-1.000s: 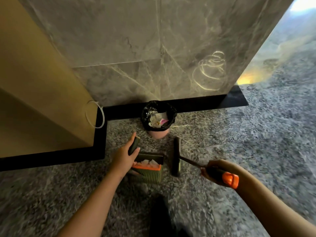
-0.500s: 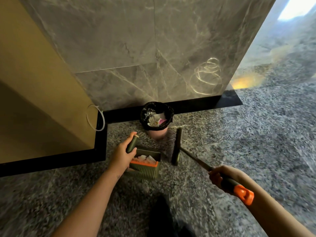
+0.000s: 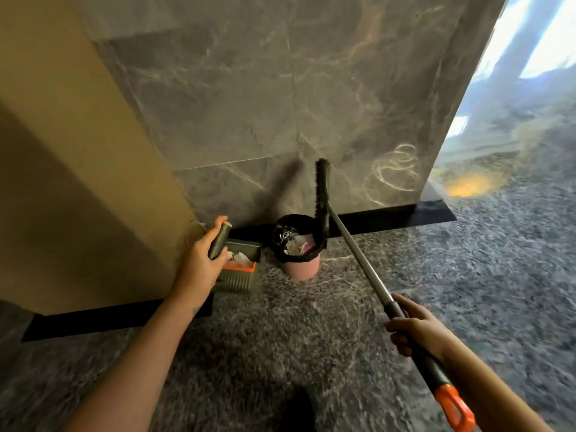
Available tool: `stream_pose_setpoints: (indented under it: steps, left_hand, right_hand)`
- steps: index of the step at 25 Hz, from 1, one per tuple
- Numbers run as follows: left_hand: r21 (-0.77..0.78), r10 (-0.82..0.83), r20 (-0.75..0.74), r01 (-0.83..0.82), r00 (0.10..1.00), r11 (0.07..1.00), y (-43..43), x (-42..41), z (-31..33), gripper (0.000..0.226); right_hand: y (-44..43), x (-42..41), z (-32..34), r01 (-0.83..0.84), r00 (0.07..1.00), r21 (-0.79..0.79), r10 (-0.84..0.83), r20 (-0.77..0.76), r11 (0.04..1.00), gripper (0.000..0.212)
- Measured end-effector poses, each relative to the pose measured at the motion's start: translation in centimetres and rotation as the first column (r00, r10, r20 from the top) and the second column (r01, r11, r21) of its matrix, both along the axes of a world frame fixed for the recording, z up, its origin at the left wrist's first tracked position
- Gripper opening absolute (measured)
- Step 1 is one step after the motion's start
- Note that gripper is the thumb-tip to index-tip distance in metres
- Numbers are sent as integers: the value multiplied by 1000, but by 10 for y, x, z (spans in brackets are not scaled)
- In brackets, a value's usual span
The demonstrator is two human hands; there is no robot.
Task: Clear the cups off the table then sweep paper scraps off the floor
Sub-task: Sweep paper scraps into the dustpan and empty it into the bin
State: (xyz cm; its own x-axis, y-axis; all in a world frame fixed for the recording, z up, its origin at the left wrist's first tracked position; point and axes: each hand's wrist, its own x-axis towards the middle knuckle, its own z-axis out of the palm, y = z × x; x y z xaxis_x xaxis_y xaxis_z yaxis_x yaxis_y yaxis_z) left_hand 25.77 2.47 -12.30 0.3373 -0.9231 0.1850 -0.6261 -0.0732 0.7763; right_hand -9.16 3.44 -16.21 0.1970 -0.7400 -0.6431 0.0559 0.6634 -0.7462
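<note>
1. The left hand [image 3: 202,263], at 9 o'clock from the waste bin [image 3: 301,269], has its fingers wrapped round the upright handle of the dustpan [image 3: 241,275]. The pan sits just beside the bin's left side, low over the floor [image 3: 467,291]. I cannot tell whether it touches the floor.
2. The paper scraps [image 3: 238,256] lie as a pale heap inside the pan, behind its orange lip. More paper fills the bin's black liner. No cups are in view.
3. The right hand [image 3: 414,328], at 4 o'clock from the bin, is clenched round the lower shaft of the broom [image 3: 358,260]. The broom head stands in the air at the bin's 12 to 1 o'clock, in front of the marble wall [image 3: 311,88], with its lower end at the bin's right rim.
4. The step in hand looks like tipping the pan into the bin, with the sweeping nearly done.
5. The bin already looks well filled, so scraps poured quickly could slide off the heap and land back on the floor at its 6 o'clock.
6. The pan's mouth is roughly as wide as the bin's opening. A one-handed tilt that starts before the lip is over the rim could spill paper at 9 o'clock.
7. The broom head is at the rim, so a careless swing of the long shaft could tip the light bin or strike the wall.
</note>
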Motion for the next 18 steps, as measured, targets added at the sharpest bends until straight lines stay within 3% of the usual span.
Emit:
stream_pose_setpoints:
  steps: [3, 9, 13, 16, 18]
  left_hand:
    - [-12, -66, 109, 67, 992, 998, -16, -1, 19, 56]
    - [153, -272, 307, 235, 912, 960, -59, -2, 41, 61]
    - [388, -453, 512, 274, 729, 880, -80, -16, 39, 61]
    - [421, -507, 525, 309, 684, 853, -91, -24, 37, 62]
    - [427, -532, 618, 322, 578, 845, -100, -28, 36, 62]
  right_hand:
    - [-8, 3, -19, -23, 1000, 6, 23, -3, 1000, 62]
    - [-8, 7, -57, -138, 978, 32, 141, -151, 990, 69]
    - [-10, 4, -70, -216, 941, 29, 216, -261, 976, 72]
    - [-8, -2, -77, -236, 929, 35, 236, -284, 971, 72]
    - [-6, -5, -81, -243, 920, 44, 244, -305, 969, 74]
